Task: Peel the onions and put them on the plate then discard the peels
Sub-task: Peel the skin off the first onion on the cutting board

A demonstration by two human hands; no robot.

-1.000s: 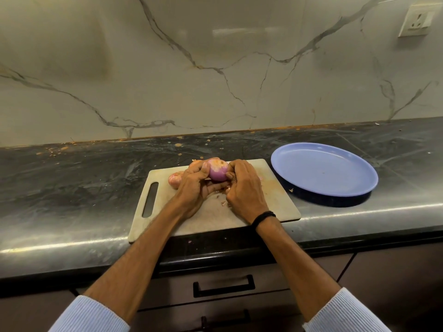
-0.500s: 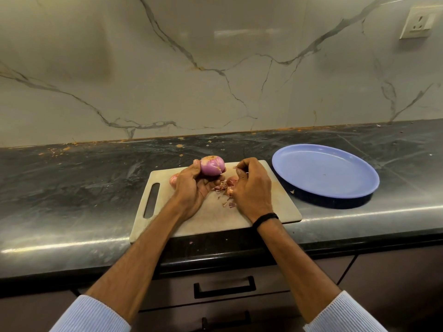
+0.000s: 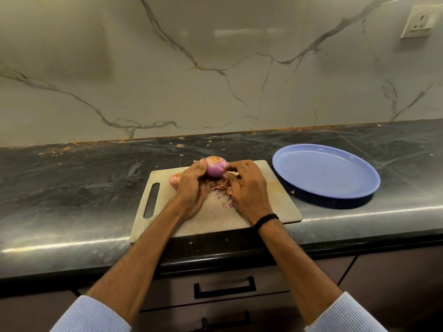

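A purple onion (image 3: pixel 216 167) is held above the beige cutting board (image 3: pixel 268 204). My left hand (image 3: pixel 193 188) grips it from the left, thumb up against its side. My right hand (image 3: pixel 247 188) pinches the skin at the onion's right side with fingertips. Loose purple peel scraps (image 3: pixel 224 188) lie on the board between my hands. A second onion (image 3: pixel 175 180) with its pinkish skin on sits on the board behind my left hand, partly hidden. The blue plate (image 3: pixel 326 173) stands to the right of the board with nothing on it.
The board lies near the front edge of a dark stone counter (image 3: pixel 72 188). A marble wall rises behind, with a socket (image 3: pixel 420 22) at top right. Drawers with black handles (image 3: pixel 224 287) are below the counter. A small peel bit (image 3: pixel 292 191) lies beside the plate.
My right hand pulled away from the onion, dropping peel scraps onto the board, then came back to the onion's right side. My left hand kept hold of the onion and turned it slightly.
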